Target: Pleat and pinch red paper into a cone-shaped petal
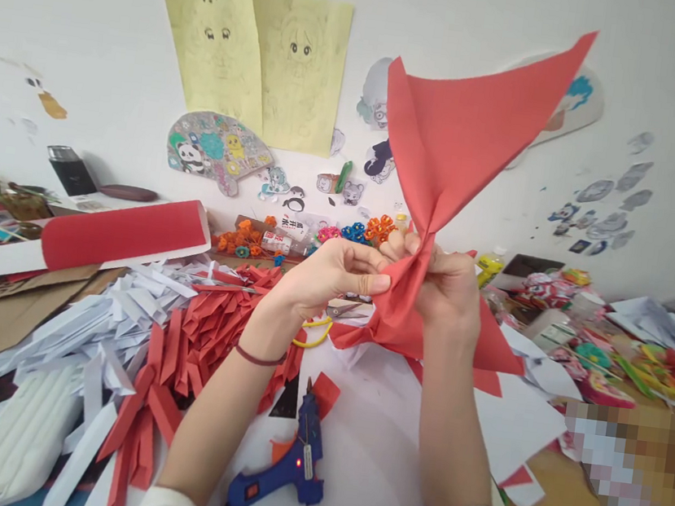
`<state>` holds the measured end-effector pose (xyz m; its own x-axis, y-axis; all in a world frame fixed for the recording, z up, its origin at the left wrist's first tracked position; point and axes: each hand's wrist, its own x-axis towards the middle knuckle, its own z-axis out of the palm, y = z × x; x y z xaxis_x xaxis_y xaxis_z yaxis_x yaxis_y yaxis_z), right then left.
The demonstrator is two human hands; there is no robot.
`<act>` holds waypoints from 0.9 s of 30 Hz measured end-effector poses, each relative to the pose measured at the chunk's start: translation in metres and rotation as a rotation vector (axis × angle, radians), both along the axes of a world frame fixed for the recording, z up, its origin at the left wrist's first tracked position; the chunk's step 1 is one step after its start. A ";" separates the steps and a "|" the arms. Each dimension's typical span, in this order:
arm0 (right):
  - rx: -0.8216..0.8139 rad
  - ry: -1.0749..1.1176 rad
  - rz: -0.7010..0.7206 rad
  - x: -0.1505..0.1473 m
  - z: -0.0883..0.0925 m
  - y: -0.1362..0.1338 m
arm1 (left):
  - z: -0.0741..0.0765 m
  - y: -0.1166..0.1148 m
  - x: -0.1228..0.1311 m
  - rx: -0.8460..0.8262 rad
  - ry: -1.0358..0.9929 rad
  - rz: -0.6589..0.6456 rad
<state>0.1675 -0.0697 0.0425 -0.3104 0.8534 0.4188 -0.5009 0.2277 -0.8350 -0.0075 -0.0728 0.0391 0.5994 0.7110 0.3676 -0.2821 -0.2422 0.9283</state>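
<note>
Both my hands hold a large red paper sheet (pixel 456 136) up over the table, pinched together at its middle so it fans out above and below. My left hand (pixel 335 273) grips the gathered waist from the left with thumb and fingers. My right hand (pixel 447 287) clasps the same spot from the right. A thin dark band circles my left wrist. Below my arms a blue glue gun (pixel 286 468) lies on white paper, its small red light on.
A pile of folded red paper strips (pixel 205 327) and white strips (pixel 101 322) covers the left. A red roll (pixel 124 233) lies behind it. Yellow-handled scissors (pixel 319 329) sit under my hands. Small paper flowers (pixel 371 228) and craft clutter line the wall; drawings hang above.
</note>
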 end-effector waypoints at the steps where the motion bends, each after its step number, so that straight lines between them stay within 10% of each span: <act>1: -0.016 0.007 0.020 -0.001 0.000 0.000 | 0.000 0.001 -0.002 0.011 0.005 0.005; 6: -0.048 -0.026 0.015 -0.006 -0.001 -0.005 | 0.001 0.007 -0.015 0.047 0.051 0.025; 10: 0.068 -0.058 -0.270 -0.009 0.000 -0.009 | 0.005 0.003 -0.018 0.163 0.087 0.080; 19: 0.462 -0.071 -1.107 -0.022 0.002 -0.015 | -0.001 -0.024 0.016 0.946 0.388 1.040; 27: 0.686 -0.371 -1.496 -0.027 0.000 -0.017 | -0.014 -0.031 0.033 1.065 0.790 1.241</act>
<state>0.1408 -0.0871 0.0425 0.3854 0.1730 0.9064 0.6620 0.6324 -0.4023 0.0251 -0.1037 0.0252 0.2027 0.5088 0.8367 0.8857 -0.4596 0.0649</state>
